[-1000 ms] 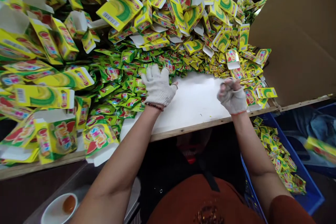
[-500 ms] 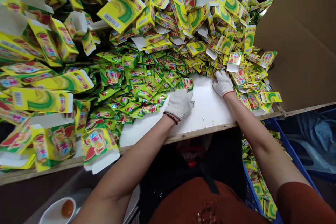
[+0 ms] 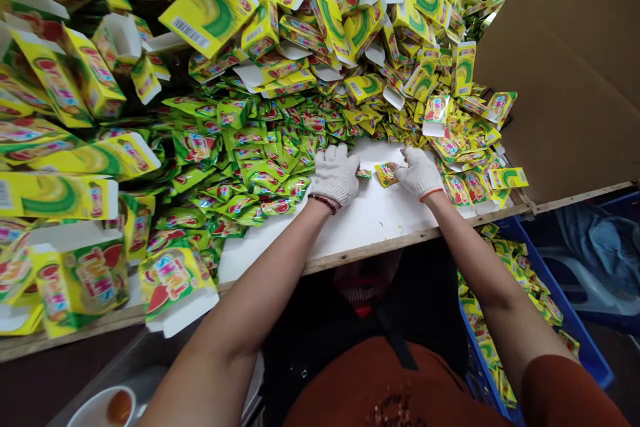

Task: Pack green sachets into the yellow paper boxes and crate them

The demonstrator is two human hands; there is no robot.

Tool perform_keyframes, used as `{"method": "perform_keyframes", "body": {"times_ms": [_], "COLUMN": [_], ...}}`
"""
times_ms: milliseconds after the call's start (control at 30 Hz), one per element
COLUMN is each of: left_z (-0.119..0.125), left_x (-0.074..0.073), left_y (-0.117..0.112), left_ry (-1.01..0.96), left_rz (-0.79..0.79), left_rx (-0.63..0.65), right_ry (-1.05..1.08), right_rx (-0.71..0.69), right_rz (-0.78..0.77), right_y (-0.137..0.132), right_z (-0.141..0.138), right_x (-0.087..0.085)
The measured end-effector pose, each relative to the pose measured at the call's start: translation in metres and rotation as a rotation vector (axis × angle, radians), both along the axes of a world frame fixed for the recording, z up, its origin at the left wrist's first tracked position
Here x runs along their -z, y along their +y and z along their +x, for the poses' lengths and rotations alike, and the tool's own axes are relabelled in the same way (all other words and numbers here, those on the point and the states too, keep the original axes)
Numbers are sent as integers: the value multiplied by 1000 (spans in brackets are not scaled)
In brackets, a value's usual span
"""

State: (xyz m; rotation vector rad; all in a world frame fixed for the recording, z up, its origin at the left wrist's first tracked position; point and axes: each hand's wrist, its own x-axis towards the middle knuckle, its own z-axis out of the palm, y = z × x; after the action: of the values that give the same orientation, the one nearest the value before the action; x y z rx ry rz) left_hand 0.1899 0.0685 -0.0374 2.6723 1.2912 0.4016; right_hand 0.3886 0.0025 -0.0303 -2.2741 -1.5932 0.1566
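My right hand (image 3: 420, 172), in a white knitted glove, pinches the end of a small yellow candy packet (image 3: 385, 175) just above the white work surface (image 3: 345, 230). Opposite it, my gloved left hand (image 3: 336, 177) is curled at the edge of a heap of green candy packets (image 3: 270, 147). One small green packet (image 3: 364, 174) sticks out at its thumb side; the fingertips are partly hidden. Yellow candy packets (image 3: 400, 127) are heaped just beyond my right hand.
Open yellow cartons (image 3: 210, 13) pile up behind and to the left. A brown cardboard sheet (image 3: 560, 73) stands at the right. Below the wooden edge (image 3: 370, 253) sits a blue crate (image 3: 565, 320) holding filled packs. A white cup (image 3: 103, 407) is at lower left.
My right hand has drawn back from the yellow heap with a yellow packet. My left hand has shifted onto the green heap's edge, a green packet now at its thumb. The view has shifted slightly.
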Motion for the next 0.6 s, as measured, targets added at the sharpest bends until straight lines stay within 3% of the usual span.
{"method": "perform_keyframes", "body": {"times_ms": [133, 333, 467, 600], "left_z": [-9, -7, 7, 13], "left_x": [-3, -1, 5, 10], "left_y": [-6, 4, 4, 4], "left_ry": [-71, -37, 3, -271], "left_rz": [-48, -51, -26, -211], "left_rx": [109, 110, 116, 51], "right_ry": [5, 416, 600, 729], "right_rx": [-41, -20, -87, -239], "right_rz": [-124, 171, 278, 232], "right_y": [12, 8, 5, -2], "right_z": [-4, 3, 2, -10], "right_x": [5, 25, 19, 6]}}
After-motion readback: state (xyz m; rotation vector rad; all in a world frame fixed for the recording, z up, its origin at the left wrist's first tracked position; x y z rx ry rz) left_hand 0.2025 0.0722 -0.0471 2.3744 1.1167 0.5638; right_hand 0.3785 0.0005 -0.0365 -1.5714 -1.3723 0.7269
